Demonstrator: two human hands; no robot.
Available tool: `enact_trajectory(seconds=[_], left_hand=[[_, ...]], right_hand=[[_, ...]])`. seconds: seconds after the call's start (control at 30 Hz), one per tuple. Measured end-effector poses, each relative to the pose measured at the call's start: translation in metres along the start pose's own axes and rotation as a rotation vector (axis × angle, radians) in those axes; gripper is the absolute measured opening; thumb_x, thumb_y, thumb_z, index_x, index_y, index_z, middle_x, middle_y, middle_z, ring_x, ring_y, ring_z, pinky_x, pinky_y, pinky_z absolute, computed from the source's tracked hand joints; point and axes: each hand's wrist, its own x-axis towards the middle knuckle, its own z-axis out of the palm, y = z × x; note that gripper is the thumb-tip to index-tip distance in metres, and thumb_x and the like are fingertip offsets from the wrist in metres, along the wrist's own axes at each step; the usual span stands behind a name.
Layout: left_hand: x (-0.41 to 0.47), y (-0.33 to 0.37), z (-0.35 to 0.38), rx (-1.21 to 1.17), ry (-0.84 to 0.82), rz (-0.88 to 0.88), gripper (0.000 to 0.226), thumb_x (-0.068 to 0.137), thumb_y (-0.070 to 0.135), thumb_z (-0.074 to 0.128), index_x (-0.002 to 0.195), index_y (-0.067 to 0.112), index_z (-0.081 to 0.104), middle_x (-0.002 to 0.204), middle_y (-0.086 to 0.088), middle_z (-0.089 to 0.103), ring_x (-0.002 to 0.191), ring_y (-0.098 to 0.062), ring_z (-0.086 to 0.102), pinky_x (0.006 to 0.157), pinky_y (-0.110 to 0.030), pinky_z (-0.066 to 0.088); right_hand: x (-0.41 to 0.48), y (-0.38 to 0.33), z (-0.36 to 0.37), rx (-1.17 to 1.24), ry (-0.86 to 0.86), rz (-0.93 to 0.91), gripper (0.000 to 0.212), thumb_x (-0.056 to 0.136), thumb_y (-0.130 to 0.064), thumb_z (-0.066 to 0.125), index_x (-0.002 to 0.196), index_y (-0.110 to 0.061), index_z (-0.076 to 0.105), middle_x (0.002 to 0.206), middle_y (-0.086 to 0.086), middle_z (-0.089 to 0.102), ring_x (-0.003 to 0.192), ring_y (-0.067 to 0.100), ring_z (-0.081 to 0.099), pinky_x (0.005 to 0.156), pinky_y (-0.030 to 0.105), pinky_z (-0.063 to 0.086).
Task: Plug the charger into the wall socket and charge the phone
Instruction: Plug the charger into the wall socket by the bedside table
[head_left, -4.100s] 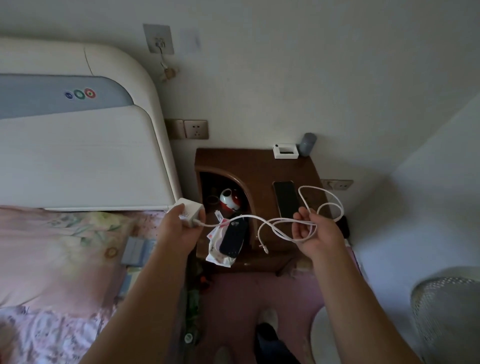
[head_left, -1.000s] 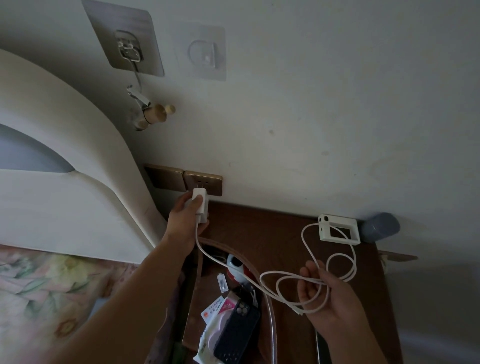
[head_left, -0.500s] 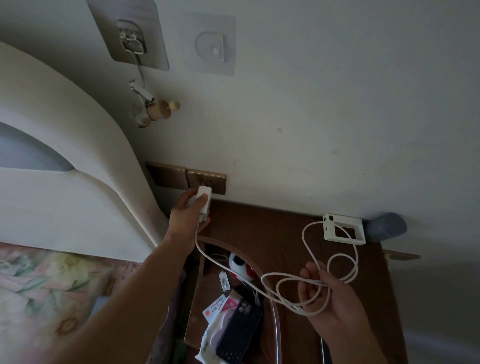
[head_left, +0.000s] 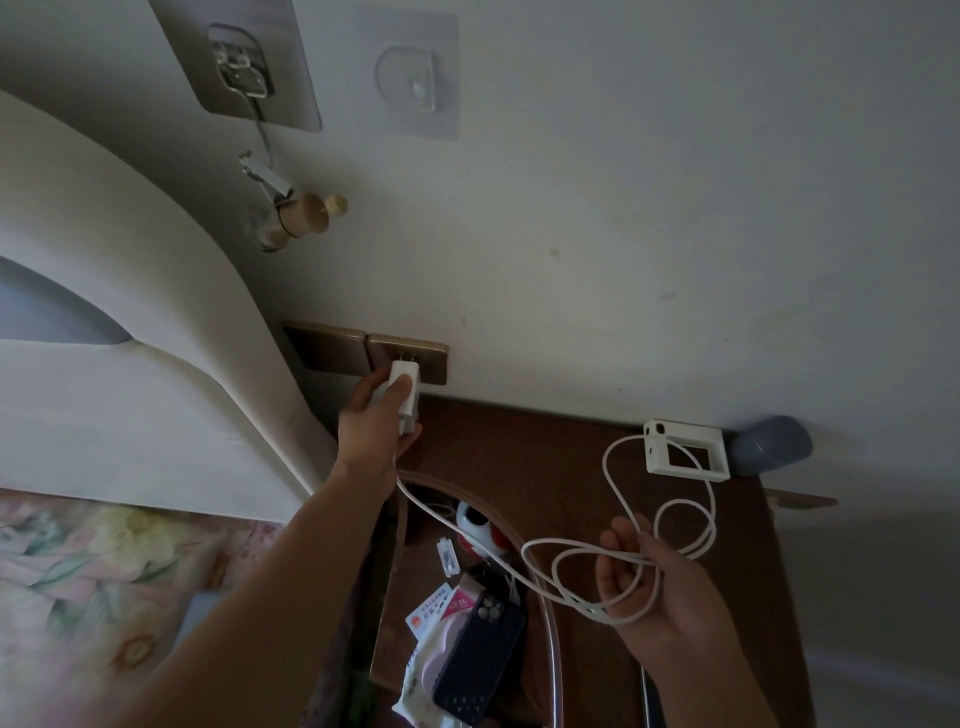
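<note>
My left hand (head_left: 371, 421) grips the white charger block (head_left: 405, 392) and holds it against the bronze wall socket (head_left: 434, 358); its two prongs show at the socket face. The white cable (head_left: 613, 488) runs from the block down to my right hand (head_left: 654, 587), which holds several loose loops of it over the bedside table. Only a dark sliver of the phone (head_left: 649, 699) shows on the table at the bottom edge, below my right wrist.
The brown bedside table (head_left: 519, 457) carries a white frame-shaped gadget (head_left: 685, 454) and a grey cylinder (head_left: 771, 452) at the wall. A dark phone case (head_left: 480, 654) on a wipes pack lies in its open shelf. The cream headboard (head_left: 156, 364) stands close left of the socket.
My left hand has lifted the charger from just below the socket up onto the socket face, prongs now at the holes. My right hand keeps the cable loops, nearly still.
</note>
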Motion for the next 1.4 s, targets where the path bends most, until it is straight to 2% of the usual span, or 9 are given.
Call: enact_trajectory(seconds=[0.1, 0.3, 0.47, 0.53, 0.67, 0.83, 1.13, 1.3, 1.4], left_hand=[[0.002, 0.000, 0.000, 0.000, 0.011, -0.004, 0.035, 0.090, 0.024, 0.062, 0.124, 0.033, 0.056, 0.137, -0.011, 0.043, 0.119, -0.030, 0.049, 0.087, -0.039, 0.055], [0.008, -0.001, -0.002, 0.042, 0.061, -0.006, 0.027, 0.086, 0.026, 0.068, 0.110, 0.032, 0.057, 0.133, -0.012, 0.045, 0.113, -0.029, 0.053, 0.075, -0.035, 0.058], [0.009, 0.000, 0.001, 0.035, 0.087, -0.002, 0.016, 0.084, 0.027, 0.070, 0.090, 0.036, 0.059, 0.129, -0.011, 0.047, 0.112, -0.029, 0.055, 0.067, -0.031, 0.056], [0.011, 0.002, 0.005, 0.027, 0.099, -0.007, 0.016, 0.084, 0.028, 0.070, 0.095, 0.032, 0.060, 0.129, -0.011, 0.049, 0.112, -0.029, 0.055, 0.067, -0.031, 0.056], [0.015, 0.004, 0.008, 0.044, 0.113, -0.007, 0.030, 0.084, 0.028, 0.070, 0.112, 0.025, 0.060, 0.129, -0.010, 0.051, 0.114, -0.029, 0.055, 0.073, -0.033, 0.057], [0.020, 0.006, 0.008, 0.033, 0.114, -0.026, 0.026, 0.083, 0.027, 0.072, 0.105, 0.028, 0.059, 0.113, -0.003, 0.053, 0.103, -0.024, 0.056, 0.075, -0.036, 0.058], [0.018, 0.007, 0.007, 0.074, 0.094, -0.010, 0.028, 0.083, 0.030, 0.071, 0.107, 0.027, 0.057, 0.126, -0.009, 0.051, 0.111, -0.028, 0.055, 0.075, -0.035, 0.058], [0.017, 0.007, 0.007, 0.100, 0.092, -0.012, 0.019, 0.083, 0.031, 0.071, 0.095, 0.032, 0.057, 0.128, -0.009, 0.050, 0.113, -0.029, 0.054, 0.073, -0.035, 0.058], [0.015, 0.007, 0.007, 0.106, 0.093, -0.012, 0.017, 0.083, 0.032, 0.071, 0.094, 0.032, 0.057, 0.127, -0.008, 0.051, 0.112, -0.028, 0.055, 0.076, -0.036, 0.058]], right_hand=[[0.001, -0.001, -0.001, 0.007, -0.008, -0.005, 0.015, 0.095, -0.011, 0.052, 0.102, -0.016, 0.064, 0.092, 0.005, 0.069, 0.085, 0.018, 0.064, 0.070, 0.032, 0.049], [0.001, 0.001, -0.001, 0.002, -0.012, -0.004, 0.015, 0.094, -0.011, 0.052, 0.102, -0.015, 0.064, 0.091, 0.005, 0.069, 0.083, 0.018, 0.064, 0.073, 0.031, 0.050], [0.000, 0.004, 0.002, 0.002, -0.013, 0.008, 0.014, 0.097, -0.012, 0.049, 0.099, -0.015, 0.063, 0.091, 0.005, 0.067, 0.082, 0.018, 0.062, 0.072, 0.030, 0.048], [0.001, 0.004, 0.002, 0.000, -0.009, 0.009, 0.015, 0.097, -0.012, 0.049, 0.098, -0.015, 0.063, 0.092, 0.004, 0.067, 0.083, 0.017, 0.062, 0.072, 0.031, 0.048], [0.002, 0.004, 0.003, 0.006, -0.007, 0.005, 0.014, 0.096, -0.011, 0.049, 0.099, -0.015, 0.062, 0.090, 0.004, 0.066, 0.082, 0.018, 0.062, 0.072, 0.030, 0.049], [0.004, 0.004, 0.003, 0.019, -0.020, 0.000, 0.014, 0.096, -0.010, 0.049, 0.100, -0.014, 0.062, 0.090, 0.005, 0.066, 0.081, 0.018, 0.062, 0.073, 0.030, 0.049], [0.001, 0.002, -0.005, 0.032, -0.007, -0.021, 0.015, 0.095, -0.010, 0.049, 0.101, -0.015, 0.062, 0.091, 0.005, 0.067, 0.084, 0.018, 0.063, 0.073, 0.031, 0.049], [-0.002, -0.004, -0.017, 0.049, 0.021, -0.024, 0.015, 0.095, -0.010, 0.051, 0.104, -0.014, 0.063, 0.095, 0.007, 0.067, 0.087, 0.020, 0.063, 0.071, 0.032, 0.049], [-0.005, -0.010, -0.026, 0.061, 0.021, -0.037, 0.019, 0.097, -0.012, 0.050, 0.112, -0.010, 0.061, 0.093, 0.011, 0.066, 0.086, 0.021, 0.062, 0.075, 0.033, 0.051]])
